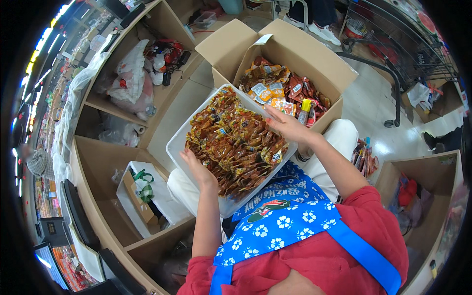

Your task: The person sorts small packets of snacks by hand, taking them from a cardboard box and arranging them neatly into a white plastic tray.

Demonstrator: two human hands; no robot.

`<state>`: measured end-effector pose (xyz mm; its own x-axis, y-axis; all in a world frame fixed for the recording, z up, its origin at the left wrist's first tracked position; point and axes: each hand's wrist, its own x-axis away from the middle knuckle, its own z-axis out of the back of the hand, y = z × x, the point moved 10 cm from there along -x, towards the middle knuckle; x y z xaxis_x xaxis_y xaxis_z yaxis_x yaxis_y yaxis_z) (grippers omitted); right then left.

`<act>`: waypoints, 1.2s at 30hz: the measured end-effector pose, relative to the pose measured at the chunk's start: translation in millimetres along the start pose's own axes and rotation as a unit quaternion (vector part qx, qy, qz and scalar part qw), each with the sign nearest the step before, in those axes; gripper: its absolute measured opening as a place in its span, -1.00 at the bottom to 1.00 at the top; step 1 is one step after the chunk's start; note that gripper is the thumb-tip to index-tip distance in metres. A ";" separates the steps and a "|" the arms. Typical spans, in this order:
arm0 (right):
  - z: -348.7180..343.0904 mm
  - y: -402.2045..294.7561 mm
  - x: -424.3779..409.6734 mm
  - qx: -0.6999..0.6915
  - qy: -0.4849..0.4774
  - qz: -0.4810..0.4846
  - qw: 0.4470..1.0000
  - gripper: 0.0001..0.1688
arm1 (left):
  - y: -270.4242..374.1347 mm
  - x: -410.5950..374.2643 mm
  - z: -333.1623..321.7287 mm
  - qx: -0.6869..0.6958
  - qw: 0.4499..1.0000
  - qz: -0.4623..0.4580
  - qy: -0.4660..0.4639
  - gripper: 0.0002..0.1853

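A translucent white plastic tray [174,144] rests across my lap, over the blue flowered apron [284,221]. Rows of small brown snack packets in clear, yellow-printed wrappers [230,140] fill most of it. My left hand [199,167] lies with spread fingers against the packets at the tray's near left side. At the opposite side my right hand [285,123] is flat, its fingers touching the packets' edge. Neither hand closes around anything. Beyond the tray stands an opened cardboard box [313,55] holding loose red, orange and brown snack packets [291,88].
Wooden shelf compartments [99,162] curve along the left, with plastic bags [129,81] and a white foam box [166,191]. A metal shopping cart [391,48] stands at upper right. More packets [364,158] lie on the floor beside my knee. Another person's shoes [324,33] show behind the box.
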<state>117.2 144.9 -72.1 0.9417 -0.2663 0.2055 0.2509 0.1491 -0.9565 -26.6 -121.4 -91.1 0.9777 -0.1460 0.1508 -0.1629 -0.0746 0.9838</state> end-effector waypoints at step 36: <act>-44.1 -67.6 -100.5 0.410 0.071 0.282 0.864 -0.24 | 12.6 -41.3 -69.6 -0.410 0.899 -0.132 -0.073 -0.34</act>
<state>-4.3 119.6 -37.2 0.9435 -0.0366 -0.3294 -0.1098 0.9033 -0.4147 -59.9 -47.7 -78.2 0.9303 -0.3627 -0.0544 0.2840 0.6186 0.7325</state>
